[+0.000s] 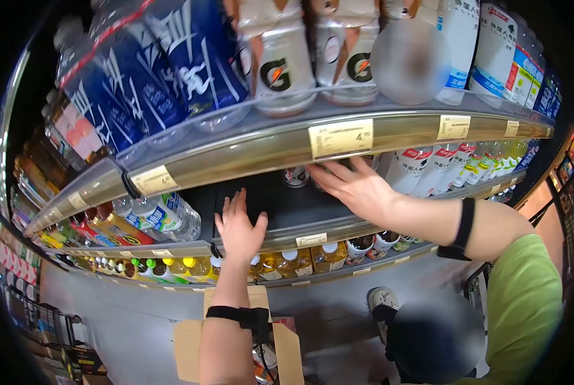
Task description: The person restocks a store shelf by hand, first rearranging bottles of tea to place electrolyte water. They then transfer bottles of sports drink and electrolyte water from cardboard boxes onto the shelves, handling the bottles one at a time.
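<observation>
Head view. Left hand (239, 231): back of hand up, fingers spread and pointing away, thumb set wide, nothing held. It is at the front of a dark shelf (271, 208). Right hand (357, 187): reaches in beneath the rail of the shelf above, fingers slightly bent and a little apart. Their tips run into the dim gap, so I cannot tell whether they grip anything.

Small bottle (295, 178), white with dark and red marks: on the dark shelf, just beside the right fingertips on their left side, upper part hidden by the rail. Contact with fingers unclear.

Right of the right fingers: row of white bottles with red marks (407, 170), same level. Left of the left fingers: clear bottles with blue-green labels (174, 217). Above the right fingers: price tag (341, 138) on the rail; higher, bottles marked "G" (278, 76). Below the left fingers, one level down: amber bottles (293, 264). Lower still, under the left forearm: cardboard box (288, 350), flaps spread. Black bands (468, 221) on both forearms.
</observation>
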A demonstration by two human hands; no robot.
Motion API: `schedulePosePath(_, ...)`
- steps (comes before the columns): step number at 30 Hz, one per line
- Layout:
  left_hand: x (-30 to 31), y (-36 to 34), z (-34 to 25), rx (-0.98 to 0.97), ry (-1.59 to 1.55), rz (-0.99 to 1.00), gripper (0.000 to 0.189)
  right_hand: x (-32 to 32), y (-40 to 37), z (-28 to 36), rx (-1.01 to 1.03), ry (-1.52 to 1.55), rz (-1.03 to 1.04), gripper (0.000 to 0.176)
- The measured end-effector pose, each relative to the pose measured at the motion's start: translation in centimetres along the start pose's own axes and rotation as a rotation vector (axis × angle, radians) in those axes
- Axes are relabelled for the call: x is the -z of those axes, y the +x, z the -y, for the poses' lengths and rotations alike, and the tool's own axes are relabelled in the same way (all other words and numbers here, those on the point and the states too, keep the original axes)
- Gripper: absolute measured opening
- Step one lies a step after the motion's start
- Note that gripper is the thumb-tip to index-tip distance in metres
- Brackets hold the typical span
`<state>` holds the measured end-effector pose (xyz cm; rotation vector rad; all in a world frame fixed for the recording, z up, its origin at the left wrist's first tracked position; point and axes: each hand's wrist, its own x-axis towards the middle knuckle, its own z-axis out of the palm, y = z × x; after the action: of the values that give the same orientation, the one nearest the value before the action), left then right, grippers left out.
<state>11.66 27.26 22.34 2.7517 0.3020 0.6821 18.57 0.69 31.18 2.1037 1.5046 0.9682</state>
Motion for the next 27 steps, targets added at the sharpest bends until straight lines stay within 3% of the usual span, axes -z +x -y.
schedulePosePath(2,-0.8,0.7,-1.3,-0.028,-0.262,-0.054,0.067,1.5,-1.4,0.2,-0.043,-0.006,0.055,0.045)
schedulePosePath(4,-1.8,1.4,-4.0,-0.064,-0.463,-0.094,0.071,1.6,-2.4,0.3,-0.301,0.325,0.449,0.033)
schedulePosePath(8,-5.3,4.5,-8.0,-0.087,-0.838,-0.122,0.090,-3.8,-2.6,0.1,-0.386,0.171,0.291,0.020)
schedulePosePath(11,-6.0,4.5,-10.8,-0.101,-0.569,-0.152,0.091,-4.7,-1.4,0.1,-0.492,0.364,0.187,0.012)
schedulePosePath(13,-6.4,4.4,-12.2,0.091,-0.457,-0.087,0.094,-5.7,-1.4,0.1,-0.464,0.387,0.171,0.013)
schedulePosePath(20,-7.7,4.2,-12.3,0.091,-0.407,-0.173,0.090,-8.0,-1.7,-0.7,-0.294,0.377,-0.062,0.021)
schedulePosePath(27,-8.0,4.2,-12.5,0.084,-0.500,-0.205,0.094,-8.0,-1.0,-0.7,-0.334,0.390,-0.052,0.021)
